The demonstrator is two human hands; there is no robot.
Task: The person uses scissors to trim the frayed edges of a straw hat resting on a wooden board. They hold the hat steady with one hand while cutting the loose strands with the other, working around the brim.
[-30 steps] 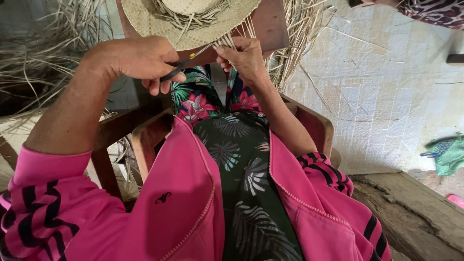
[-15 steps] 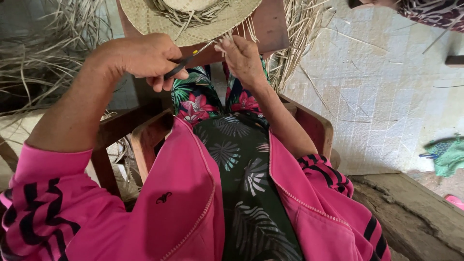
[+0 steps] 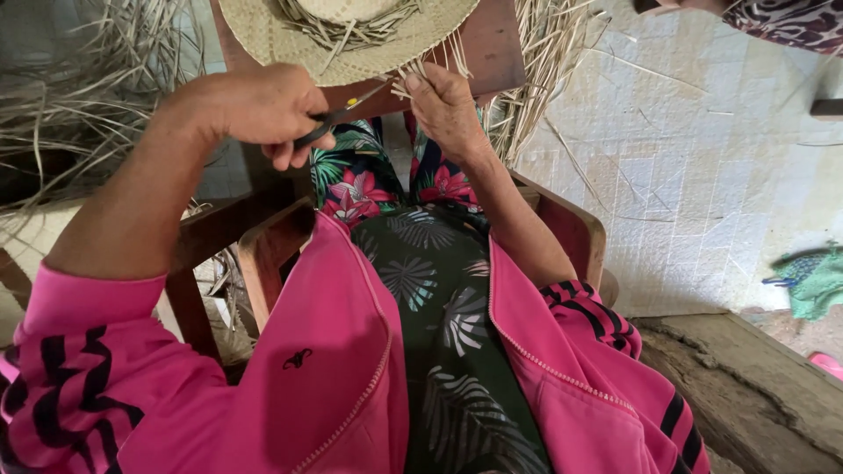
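Observation:
A woven straw hat (image 3: 351,39) lies on a brown wooden board (image 3: 492,53) in front of me, with loose straw ends sticking out of its brim. My left hand (image 3: 255,110) is closed around a pair of dark-handled scissors (image 3: 338,114) whose blades point at the brim's edge. My right hand (image 3: 446,110) pinches the loose straw ends (image 3: 420,75) at the brim, just right of the scissor tips. My pink jacket sleeves and flowered clothes fill the lower view.
Piles of dry straw (image 3: 79,96) lie at the left and behind the board at the right. A wooden chair frame (image 3: 562,228) surrounds my legs. A pale tiled floor (image 3: 702,175) lies right, with a green cloth (image 3: 812,281) and another person's patterned sleeve (image 3: 781,22).
The scissors and my right hand have stayed at the hat's brim, shifting only slightly; the blades point closer to the straw ends now.

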